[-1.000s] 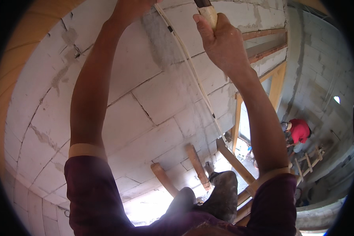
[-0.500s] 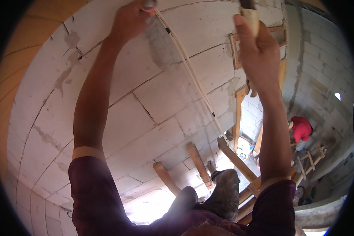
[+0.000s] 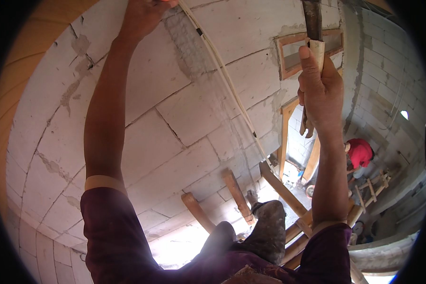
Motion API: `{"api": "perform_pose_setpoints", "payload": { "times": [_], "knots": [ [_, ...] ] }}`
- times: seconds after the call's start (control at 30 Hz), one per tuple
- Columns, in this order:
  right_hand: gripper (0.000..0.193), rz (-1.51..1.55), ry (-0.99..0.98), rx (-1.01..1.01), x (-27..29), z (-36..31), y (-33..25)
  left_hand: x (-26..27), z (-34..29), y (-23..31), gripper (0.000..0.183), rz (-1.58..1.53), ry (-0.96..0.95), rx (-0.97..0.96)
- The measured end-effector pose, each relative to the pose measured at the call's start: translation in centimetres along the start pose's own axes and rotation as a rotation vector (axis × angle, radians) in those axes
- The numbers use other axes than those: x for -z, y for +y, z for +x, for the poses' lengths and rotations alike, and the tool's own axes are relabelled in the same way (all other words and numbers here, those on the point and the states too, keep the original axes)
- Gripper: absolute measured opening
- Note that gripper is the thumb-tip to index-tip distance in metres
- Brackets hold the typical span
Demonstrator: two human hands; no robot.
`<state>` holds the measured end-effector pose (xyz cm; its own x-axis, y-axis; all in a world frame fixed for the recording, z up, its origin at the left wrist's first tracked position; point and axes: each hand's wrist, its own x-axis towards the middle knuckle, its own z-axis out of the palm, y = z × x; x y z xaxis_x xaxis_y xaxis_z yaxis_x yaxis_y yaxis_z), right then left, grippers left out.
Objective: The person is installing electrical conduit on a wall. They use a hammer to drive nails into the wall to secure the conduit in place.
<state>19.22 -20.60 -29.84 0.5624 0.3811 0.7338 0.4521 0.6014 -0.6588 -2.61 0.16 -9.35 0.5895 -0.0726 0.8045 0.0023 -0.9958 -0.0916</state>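
My right hand (image 3: 321,97) is closed round the pale handle (image 3: 316,54) of a tool with a dark, flat metal blade (image 3: 312,21) pointing up. A forked brown end (image 3: 306,127) sticks out below the fist. My left hand (image 3: 144,16) is raised against the wall at the top edge, where its fingers are partly cut off. They appear closed on something with an orange-red part, too little of it showing to name. Right beside those fingers, a pair of pale cables (image 3: 227,85) with black bands runs down the block wall (image 3: 170,118).
A small wooden frame (image 3: 291,71) is set in the wall behind the tool. Wooden beams (image 3: 239,199) jut out below, near my legs (image 3: 265,232). Lower down at the right, a person in red (image 3: 359,152) bends beside a wooden ladder (image 3: 373,191). A rough groove (image 3: 180,45) marks the wall.
My right hand has lowered with the tool and moved slightly right, bringing more of the blade into view. My left hand has shifted up and left, partly out of the picture.
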Motion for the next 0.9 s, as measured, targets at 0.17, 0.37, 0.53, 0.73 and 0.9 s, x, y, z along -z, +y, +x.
{"api": "perform_pose_setpoints", "payload": {
  "times": [0.17,0.37,0.53,0.73,0.9],
  "knots": [
    [0.047,-0.053,-0.021,-0.006,-0.5,-0.1,-0.4,-0.8,0.5,1.7,0.012,0.163,0.009,0.074],
    [0.048,-0.065,0.121,0.292,-2.3,0.8,-4.4,-0.2,0.6,1.0,0.02,0.272,-0.063,0.108],
    [0.045,-0.294,0.031,0.416,-6.8,2.9,-2.7,-0.8,0.8,1.8,0.02,0.344,-0.046,0.071],
    [0.046,-0.063,0.044,0.36,-6.2,2.8,-5.2,0.1,-0.1,0.8,0.023,0.356,-0.044,0.098],
    [0.047,-0.432,-0.084,0.34,-6.9,4.0,-1.6,-1.3,0.9,1.8,0.018,0.408,-0.045,0.179]
  ]
}}
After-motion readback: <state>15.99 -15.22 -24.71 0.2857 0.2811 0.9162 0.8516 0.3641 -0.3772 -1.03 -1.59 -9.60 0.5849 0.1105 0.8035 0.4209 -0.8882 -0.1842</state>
